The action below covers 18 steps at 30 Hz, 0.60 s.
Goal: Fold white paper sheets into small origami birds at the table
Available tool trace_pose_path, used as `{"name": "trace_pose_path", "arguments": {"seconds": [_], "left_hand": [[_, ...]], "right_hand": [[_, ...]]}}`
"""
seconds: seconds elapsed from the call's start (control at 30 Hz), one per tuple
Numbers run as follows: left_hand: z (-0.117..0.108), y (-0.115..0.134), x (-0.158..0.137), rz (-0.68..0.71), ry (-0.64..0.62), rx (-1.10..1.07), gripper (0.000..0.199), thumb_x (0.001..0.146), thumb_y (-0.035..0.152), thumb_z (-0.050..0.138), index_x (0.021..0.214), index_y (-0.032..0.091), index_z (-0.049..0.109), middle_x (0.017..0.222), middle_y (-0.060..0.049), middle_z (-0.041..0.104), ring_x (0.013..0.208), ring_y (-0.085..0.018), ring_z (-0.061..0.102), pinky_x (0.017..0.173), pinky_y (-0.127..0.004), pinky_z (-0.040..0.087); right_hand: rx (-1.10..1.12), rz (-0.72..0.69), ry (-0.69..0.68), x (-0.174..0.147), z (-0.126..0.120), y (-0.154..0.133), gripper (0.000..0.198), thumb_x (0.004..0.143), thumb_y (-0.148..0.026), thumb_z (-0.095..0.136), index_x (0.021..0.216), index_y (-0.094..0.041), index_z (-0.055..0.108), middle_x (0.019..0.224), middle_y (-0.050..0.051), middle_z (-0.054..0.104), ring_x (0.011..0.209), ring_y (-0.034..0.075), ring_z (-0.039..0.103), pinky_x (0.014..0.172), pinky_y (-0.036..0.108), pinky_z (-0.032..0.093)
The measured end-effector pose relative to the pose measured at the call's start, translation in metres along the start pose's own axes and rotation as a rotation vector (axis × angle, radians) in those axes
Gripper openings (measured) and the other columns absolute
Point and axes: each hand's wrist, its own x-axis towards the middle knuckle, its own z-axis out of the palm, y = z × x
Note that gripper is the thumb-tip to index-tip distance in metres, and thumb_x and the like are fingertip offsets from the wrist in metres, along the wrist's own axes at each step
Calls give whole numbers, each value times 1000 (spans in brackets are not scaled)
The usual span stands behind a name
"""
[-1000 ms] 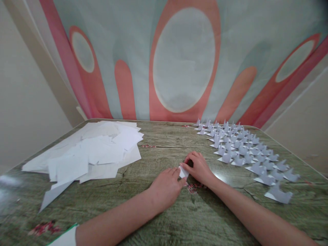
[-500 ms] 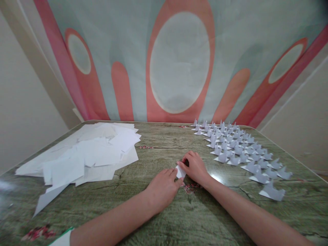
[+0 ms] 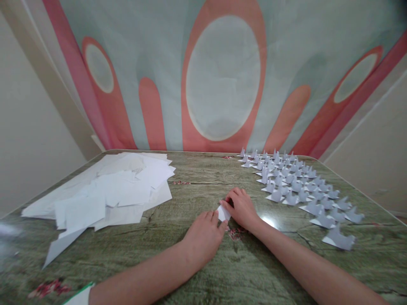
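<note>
A small folded piece of white paper [image 3: 224, 213] lies between my two hands, low over the table at the middle. My left hand [image 3: 205, 235] grips its left side, thumb at the near edge and fingers along the far one. Curled fingers of my right hand [image 3: 241, 206] pinch its upper right corner, partly covering it. To the right stand several rows of folded white paper birds [image 3: 295, 185]; the nearest bird [image 3: 339, 238] sits at the front of the group.
A spread heap of loose white paper sheets [image 3: 127, 188] covers the table's left side, one sheet [image 3: 62, 245] jutting toward me. The wood-patterned table [image 3: 197, 169] meets a painted orange and green backdrop [image 3: 171, 51] at its far edge.
Both hands stay on the folded paper, with only slight finger movement. My left hand has shifted very slightly. The sheets and paper birds stand as before.
</note>
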Motion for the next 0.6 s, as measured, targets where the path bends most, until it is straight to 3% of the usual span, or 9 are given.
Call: {"name": "trace_pose_path", "arguments": {"seconds": [0.3, 0.6], "left_hand": [[4, 7, -1, -36, -12, 56, 37, 85, 19, 46, 121, 14, 51, 120, -24, 54, 109, -31, 54, 86, -42, 42], [5, 8, -3, -30, 17, 85, 37, 85, 20, 47, 121, 14, 51, 119, -22, 55, 107, -30, 55, 84, -42, 43]], "right_hand": [[80, 1, -14, 1, 4, 7, 21, 85, -37, 50, 73, -21, 57, 81, 5, 55, 81, 21, 49, 74, 34, 37], [231, -144, -147, -5, -15, 18, 11, 80, -30, 59, 88, -22, 59, 93, 3, 57, 89, 19, 50, 78, 32, 38]]}}
